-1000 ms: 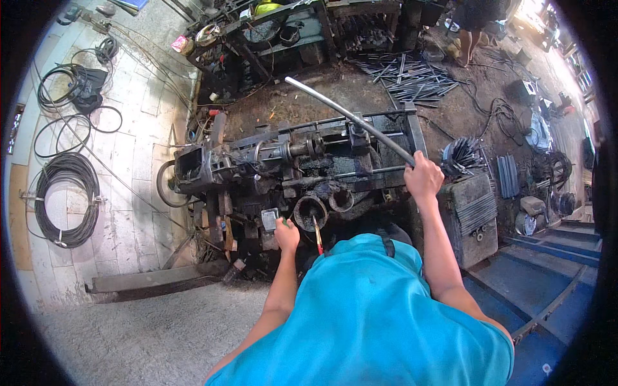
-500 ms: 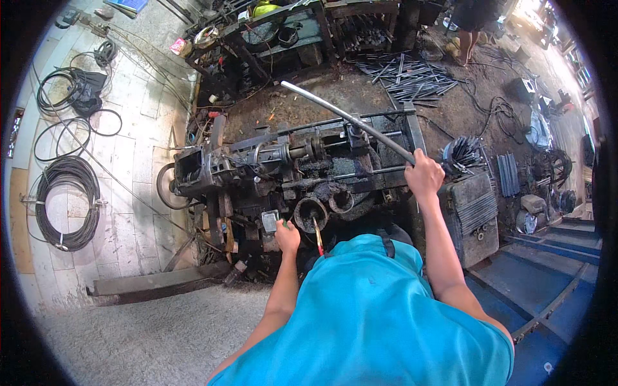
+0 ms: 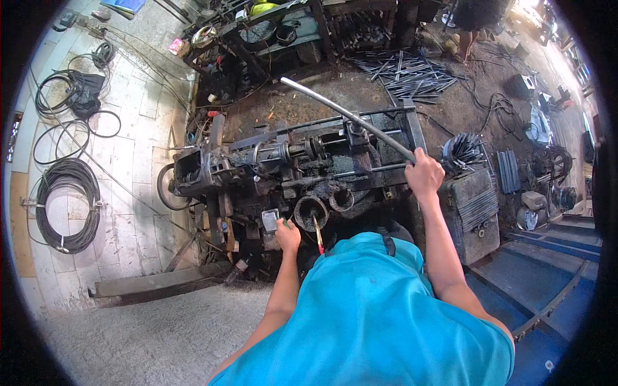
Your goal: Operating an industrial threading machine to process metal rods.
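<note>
My right hand (image 3: pixel 425 174) is wrapped round the lower end of a long grey metal bar (image 3: pixel 351 119), which slants up and left over a dark, greasy machine (image 3: pixel 296 153). At the machine's near side, my left hand (image 3: pixel 288 237) has its fingers curled beside a small square box with a pale, clear-looking face (image 3: pixel 270 220). A bit of green shows at those fingertips, too small to name. Just right of that hand, a brush-like tool with a red handle (image 3: pixel 320 246) leans in a round dirty metal cup (image 3: pixel 311 214).
Loose metal rods (image 3: pixel 412 77) lie heaped on the floor beyond the machine. A bundle of rods (image 3: pixel 465 149) and a grimy metal case (image 3: pixel 473 215) are to the right. Coiled cable (image 3: pixel 67 206) lies left. A person's legs (image 3: pixel 466 45) show at the far right.
</note>
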`<state>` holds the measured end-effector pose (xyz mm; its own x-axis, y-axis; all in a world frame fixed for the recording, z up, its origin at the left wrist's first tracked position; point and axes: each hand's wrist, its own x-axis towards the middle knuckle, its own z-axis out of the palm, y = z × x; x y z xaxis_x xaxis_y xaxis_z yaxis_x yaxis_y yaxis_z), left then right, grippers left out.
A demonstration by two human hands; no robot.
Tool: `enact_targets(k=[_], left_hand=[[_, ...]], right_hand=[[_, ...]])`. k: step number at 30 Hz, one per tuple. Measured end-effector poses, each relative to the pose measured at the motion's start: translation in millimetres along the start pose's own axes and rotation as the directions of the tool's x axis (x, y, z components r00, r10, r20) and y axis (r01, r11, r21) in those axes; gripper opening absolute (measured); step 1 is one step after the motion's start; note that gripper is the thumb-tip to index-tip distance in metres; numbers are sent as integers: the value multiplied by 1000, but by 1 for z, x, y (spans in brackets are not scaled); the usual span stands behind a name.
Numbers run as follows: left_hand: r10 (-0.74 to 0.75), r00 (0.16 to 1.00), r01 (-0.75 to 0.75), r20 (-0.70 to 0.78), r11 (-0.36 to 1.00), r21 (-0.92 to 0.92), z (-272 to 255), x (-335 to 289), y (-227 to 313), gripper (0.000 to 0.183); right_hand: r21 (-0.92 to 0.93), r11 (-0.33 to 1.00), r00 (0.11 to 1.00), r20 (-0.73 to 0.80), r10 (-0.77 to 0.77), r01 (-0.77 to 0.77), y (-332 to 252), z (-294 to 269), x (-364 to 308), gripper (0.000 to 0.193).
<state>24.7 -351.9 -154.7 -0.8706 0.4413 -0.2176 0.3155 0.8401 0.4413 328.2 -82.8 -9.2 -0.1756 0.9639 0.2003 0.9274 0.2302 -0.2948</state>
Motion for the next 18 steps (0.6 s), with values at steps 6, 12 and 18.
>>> enact_targets(k=[6, 12, 18], left_hand=[[-3, 1000, 3, -18, 1000, -2, 0, 0, 2, 36], [-15, 1000, 15, -8, 1000, -2, -1, -1, 5, 35], [-26, 1000, 26, -17, 999, 30, -1, -1, 5, 35]], right_hand=[[13, 1000, 999, -21, -25, 25, 0, 1, 3, 22], [15, 999, 999, -36, -32, 32, -7, -2, -3, 23], [1, 1000, 1000, -28, -11, 11, -3, 3, -5, 23]])
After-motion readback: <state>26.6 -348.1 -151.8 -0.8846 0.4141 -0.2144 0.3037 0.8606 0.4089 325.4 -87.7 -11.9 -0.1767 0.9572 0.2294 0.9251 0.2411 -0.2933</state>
